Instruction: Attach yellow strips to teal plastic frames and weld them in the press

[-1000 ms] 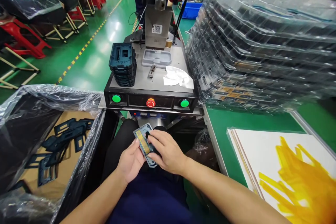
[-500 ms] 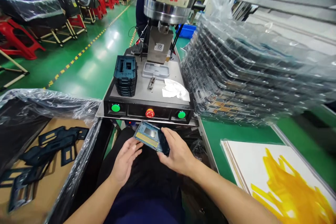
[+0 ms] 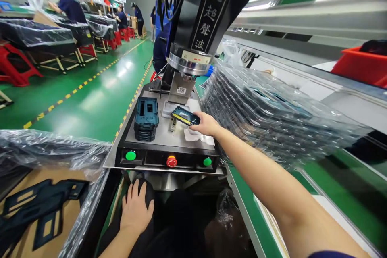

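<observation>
A dark blue plastic panel (image 3: 185, 116) with a window and a yellow strip is gripped at its right end by my right hand (image 3: 206, 124). It hangs tilted over the machine's worktop, just in front of the clear fixture (image 3: 168, 109) under the metal press head (image 3: 180, 88). A small metal block (image 3: 173, 125) lies beneath the panel, partly covered by it. My left hand (image 3: 136, 206) rests on my knee, fingers spread and holding nothing. To the left on the worktop stands a stack of dark blue panels (image 3: 146, 115).
The machine's front carries two green buttons (image 3: 131, 155) and a red stop button (image 3: 171, 161). A white cloth (image 3: 199, 136) lies at the worktop's right. Clear trays (image 3: 256, 109) are piled high on the right. A plastic-lined box at lower left holds loose dark frames (image 3: 48, 225).
My right hand has carried the panel forward from above my lap to the press. My left hand has come away from it and dropped to my knee. The view has tilted up.
</observation>
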Demonstrator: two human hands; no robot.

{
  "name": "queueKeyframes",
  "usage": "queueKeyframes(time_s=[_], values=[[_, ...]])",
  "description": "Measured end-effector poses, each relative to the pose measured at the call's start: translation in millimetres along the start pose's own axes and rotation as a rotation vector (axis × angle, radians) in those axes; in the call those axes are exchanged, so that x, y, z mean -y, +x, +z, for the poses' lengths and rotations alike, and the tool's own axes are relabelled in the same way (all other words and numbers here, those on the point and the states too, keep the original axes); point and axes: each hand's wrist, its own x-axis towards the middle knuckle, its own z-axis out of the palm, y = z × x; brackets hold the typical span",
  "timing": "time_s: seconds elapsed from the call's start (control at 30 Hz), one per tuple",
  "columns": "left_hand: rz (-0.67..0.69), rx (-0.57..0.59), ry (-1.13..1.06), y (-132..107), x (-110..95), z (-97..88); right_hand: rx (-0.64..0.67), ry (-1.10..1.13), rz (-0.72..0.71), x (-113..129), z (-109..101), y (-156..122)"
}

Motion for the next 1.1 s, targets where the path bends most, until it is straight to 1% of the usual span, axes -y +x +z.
queueKeyframes(time_s=[0.1,0.23,0.37,0.47,0.63,0.83,0.93,1.1], values=[[-0.023,-0.004,-0.022,5,2,-1.1,0.045,0.059,0.053,-1,-3,35],[-0.047,0.001,-0.052,10,7,-1.6,0.099,0.128,0.036,-7,-3,72],[-0.06,0.02,-0.075,14,10,-1.3,0.164,0.199,0.015,-14,1,100],[-0.065,0.033,-0.08,17,9,-1.9,0.194,0.244,0.022,-17,6,114],[-0.064,0.054,-0.063,21,6,-4.0,0.221,0.316,0.017,-21,14,127],[-0.067,0.082,-0.054,23,4,-6.0,0.27,0.341,-0.032,-26,17,131],[-0.069,0.082,-0.047,23,3,-5.1,0.252,0.272,-0.062,-27,20,129],[-0.079,0.104,-0.029,24,0,-5.8,0.15,0.098,-0.108,-20,34,120]])
